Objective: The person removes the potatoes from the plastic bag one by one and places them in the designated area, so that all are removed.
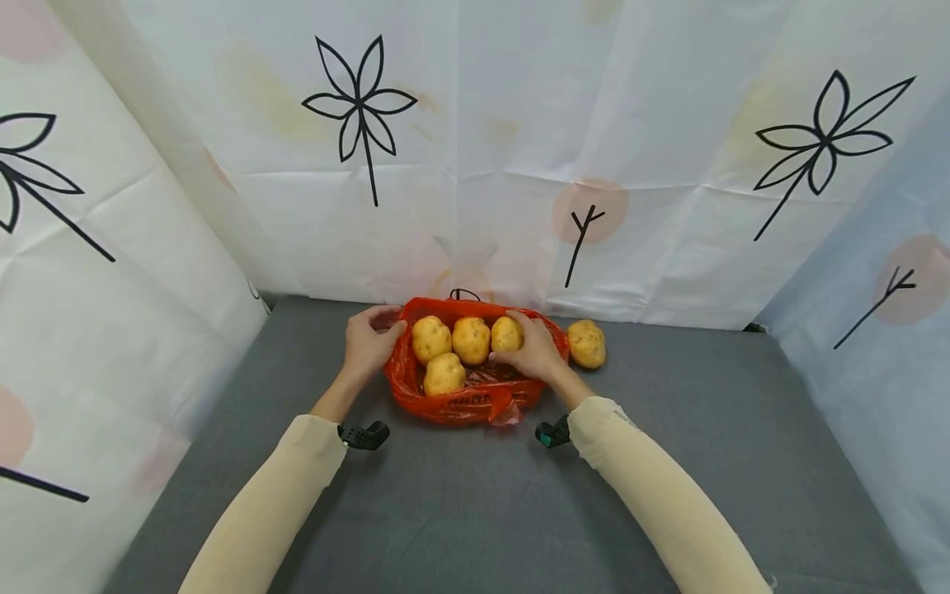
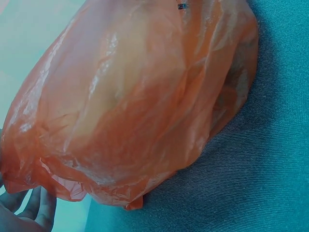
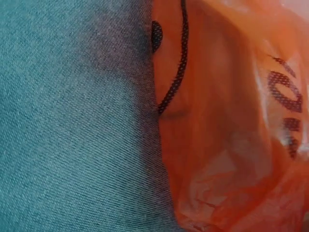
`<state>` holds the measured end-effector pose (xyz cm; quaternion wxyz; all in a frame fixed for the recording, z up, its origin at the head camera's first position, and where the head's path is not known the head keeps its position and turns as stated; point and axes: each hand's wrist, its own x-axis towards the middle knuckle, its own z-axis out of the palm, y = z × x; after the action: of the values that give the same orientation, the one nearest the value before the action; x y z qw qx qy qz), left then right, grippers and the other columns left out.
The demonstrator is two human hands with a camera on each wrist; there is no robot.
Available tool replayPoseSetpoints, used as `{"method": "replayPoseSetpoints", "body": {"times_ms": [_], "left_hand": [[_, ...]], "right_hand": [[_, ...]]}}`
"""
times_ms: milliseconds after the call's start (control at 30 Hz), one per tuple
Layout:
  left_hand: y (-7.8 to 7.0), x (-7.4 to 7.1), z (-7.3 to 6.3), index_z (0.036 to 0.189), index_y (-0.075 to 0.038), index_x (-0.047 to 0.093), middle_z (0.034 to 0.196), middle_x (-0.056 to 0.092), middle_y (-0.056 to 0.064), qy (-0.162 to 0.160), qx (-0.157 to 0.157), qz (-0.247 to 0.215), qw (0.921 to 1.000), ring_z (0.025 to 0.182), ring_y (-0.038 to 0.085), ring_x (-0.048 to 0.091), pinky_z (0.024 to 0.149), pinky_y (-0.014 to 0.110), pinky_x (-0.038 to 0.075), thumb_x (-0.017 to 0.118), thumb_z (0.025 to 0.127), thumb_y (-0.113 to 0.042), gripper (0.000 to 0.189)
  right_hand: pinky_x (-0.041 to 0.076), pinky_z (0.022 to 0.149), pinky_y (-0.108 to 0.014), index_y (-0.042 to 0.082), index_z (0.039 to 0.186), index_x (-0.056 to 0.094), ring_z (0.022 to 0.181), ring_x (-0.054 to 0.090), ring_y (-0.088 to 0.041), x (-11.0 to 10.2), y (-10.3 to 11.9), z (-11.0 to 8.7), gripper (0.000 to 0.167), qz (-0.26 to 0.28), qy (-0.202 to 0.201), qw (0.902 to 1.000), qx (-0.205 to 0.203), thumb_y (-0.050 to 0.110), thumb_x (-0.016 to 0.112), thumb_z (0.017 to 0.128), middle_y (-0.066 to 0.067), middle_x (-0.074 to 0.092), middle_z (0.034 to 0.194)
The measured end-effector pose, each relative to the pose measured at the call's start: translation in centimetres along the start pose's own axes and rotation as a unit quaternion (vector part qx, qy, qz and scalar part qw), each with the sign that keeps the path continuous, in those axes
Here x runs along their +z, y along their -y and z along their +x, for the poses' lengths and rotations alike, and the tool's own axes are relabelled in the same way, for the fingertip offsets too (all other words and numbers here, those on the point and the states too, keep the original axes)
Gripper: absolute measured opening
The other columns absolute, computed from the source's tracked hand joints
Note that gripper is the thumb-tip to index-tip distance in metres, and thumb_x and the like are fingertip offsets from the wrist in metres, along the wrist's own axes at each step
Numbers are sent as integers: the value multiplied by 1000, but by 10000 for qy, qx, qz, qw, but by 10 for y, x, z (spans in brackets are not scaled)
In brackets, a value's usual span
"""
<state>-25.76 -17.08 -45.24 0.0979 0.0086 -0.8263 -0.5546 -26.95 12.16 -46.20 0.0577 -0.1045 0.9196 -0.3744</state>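
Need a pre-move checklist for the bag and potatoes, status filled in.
1. Mouth of the red bag open: ok, spread wide and facing up.
2. Left hand on the bag: ok, at its left rim; firmness of hold, cannot tell.
3. Right hand free: not ok, it grips the rightmost bagged potato.
4. Fifth potato bagged: not ok, it sits on the gray table, just right of the bag.
5. Bag's underside intact: cannot tell, hidden.
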Motion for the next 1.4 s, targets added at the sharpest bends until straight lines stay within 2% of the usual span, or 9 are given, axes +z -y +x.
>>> {"method": "replayPoseSetpoints", "body": {"times_ms": [233,467,633,833,967,1233,1400], "left_hand": [[1,0,1,125,1,68,117,68,21,6,-16,-78,10000,107,33,66,95,46,55,68,97,-9,30],[2,0,1,125,1,68,117,67,21,3,-38,-69,10000,108,33,65,96,45,55,68,97,-9,29],[1,-1,1,125,1,68,116,68,21,3,-13,-55,10000,107,33,65,96,45,55,68,97,-9,29],[2,0,0,124,2,69,117,68,21,-17,-2,-97,10000,108,33,65,97,46,55,68,97,-7,28],[3,1,0,123,1,69,116,68,21,-34,14,-83,10000,107,32,65,96,45,55,68,97,-7,28],[3,-1,-1,125,2,68,118,67,22,2,31,-88,10000,109,33,65,97,46,54,68,97,-8,29],[1,-2,-1,125,2,68,119,67,22,6,26,-69,10000,110,34,64,98,46,54,67,98,-8,30]], "right_hand": [[39,109,-57,12,152,44,133,43,-38,-10,4,-6,84,357,-119,9990,-236,23,87,81,-19,45,147],[40,107,-57,12,151,43,134,44,-37,-24,11,-23,82,761,-289,9954,-497,19,87,82,-16,44,150],[48,99,-59,13,154,40,130,45,-39,-39,9,-36,83,1039,-247,9929,-519,17,84,84,-20,37,153],[55,89,-52,11,155,38,122,52,-42,-61,-1,-50,84,1422,-258,9869,-717,14,83,85,-21,39,150],[55,86,-48,10,156,36,119,53,-43,-76,-12,-59,86,1342,-400,9881,-643,15,83,85,-22,40,146],[53,91,-55,9,160,28,132,43,-48,-105,-40,-73,89,1340,-492,9894,-280,14,80,88,-24,30,154],[52,90,-56,7,161,25,132,41,-49,-120,-60,-77,92,1187,-596,9911,-52,15,80,88,-26,27,157]]}}
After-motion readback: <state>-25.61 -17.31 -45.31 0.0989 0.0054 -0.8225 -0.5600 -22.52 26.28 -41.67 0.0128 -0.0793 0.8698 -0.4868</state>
